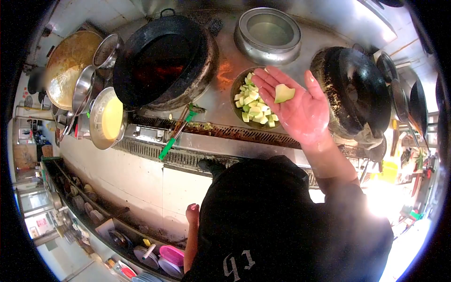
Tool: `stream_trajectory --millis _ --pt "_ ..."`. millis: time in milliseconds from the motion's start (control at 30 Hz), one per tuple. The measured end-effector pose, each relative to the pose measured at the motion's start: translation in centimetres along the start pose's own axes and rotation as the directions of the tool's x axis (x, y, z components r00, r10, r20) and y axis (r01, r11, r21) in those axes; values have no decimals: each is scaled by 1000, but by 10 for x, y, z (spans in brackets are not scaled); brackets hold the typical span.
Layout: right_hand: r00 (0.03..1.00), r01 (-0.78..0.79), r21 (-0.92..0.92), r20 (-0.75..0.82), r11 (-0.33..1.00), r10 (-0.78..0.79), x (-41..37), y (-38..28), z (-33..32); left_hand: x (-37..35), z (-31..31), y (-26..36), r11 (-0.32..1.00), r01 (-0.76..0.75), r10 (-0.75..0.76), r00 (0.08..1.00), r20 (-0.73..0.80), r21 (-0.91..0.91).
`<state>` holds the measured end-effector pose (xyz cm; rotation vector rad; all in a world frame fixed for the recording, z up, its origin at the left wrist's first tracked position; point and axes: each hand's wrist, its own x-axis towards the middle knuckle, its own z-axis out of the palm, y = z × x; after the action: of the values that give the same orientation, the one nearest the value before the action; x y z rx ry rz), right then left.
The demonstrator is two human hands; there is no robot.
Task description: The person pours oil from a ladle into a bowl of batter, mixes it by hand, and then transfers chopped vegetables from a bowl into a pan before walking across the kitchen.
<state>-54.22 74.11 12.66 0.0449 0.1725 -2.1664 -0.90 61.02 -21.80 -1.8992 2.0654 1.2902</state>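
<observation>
My right hand (303, 110) is raised over the stove, palm up and fingers stretched out. On the palm rests a pale vegetable piece (283, 93) with green skin, like squash or zucchini. Just behind the fingers is a dark bowl (257, 125) of similar diced vegetable chunks (252, 99), partly hidden by the hand. My left hand (192, 214) hangs low beside my body, well away from the stove. Its fingers look curled in, and whether anything is inside them is hidden.
A large black wok (159, 61) sits at left, another (354, 89) at right. A metal pot (268, 33) of liquid stands behind the bowl. A green-handled tool (177, 134) lies across the front grating. At far left is a basin of yellow liquid (110, 117); dishes (171, 256) sit low.
</observation>
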Motion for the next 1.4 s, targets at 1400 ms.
stream_trajectory --millis 1400 --pt "1000 -8 -507 22 862 22 -1 -2 -20 -4 1 12 992 -66 68 997 -21 104"
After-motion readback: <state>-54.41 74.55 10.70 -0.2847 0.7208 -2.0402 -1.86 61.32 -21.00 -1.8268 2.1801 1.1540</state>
